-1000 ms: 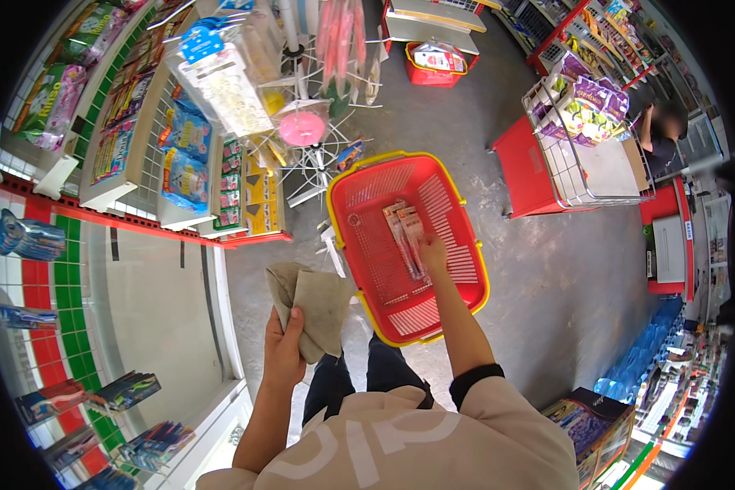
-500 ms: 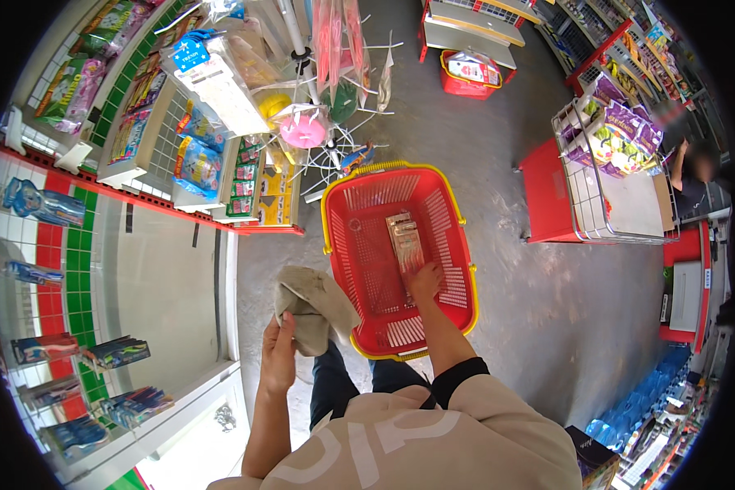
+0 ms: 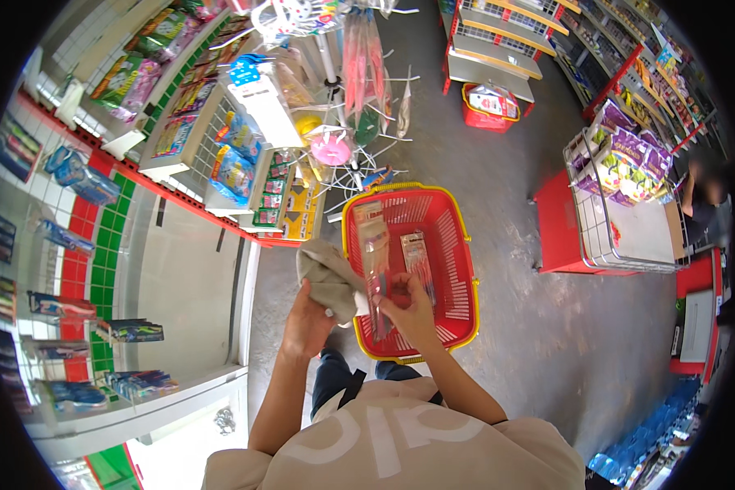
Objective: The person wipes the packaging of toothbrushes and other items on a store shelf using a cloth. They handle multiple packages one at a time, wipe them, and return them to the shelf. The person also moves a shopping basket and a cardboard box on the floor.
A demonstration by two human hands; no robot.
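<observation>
Beige short-sleeved shirt (image 3: 400,445) with large white lettering, dark trousers (image 3: 339,384), bare forearms

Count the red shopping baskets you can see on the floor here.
2: one red basket on the floor right in front of the person's hands, and another red basket farther off by the grey shelving. Others may be hidden.

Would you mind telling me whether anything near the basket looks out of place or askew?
Nothing is spilled or damaged. The red basket sits on the floor; the right hand lifts a clear packet above it, the left hand grips a crumpled beige cloth.
</observation>
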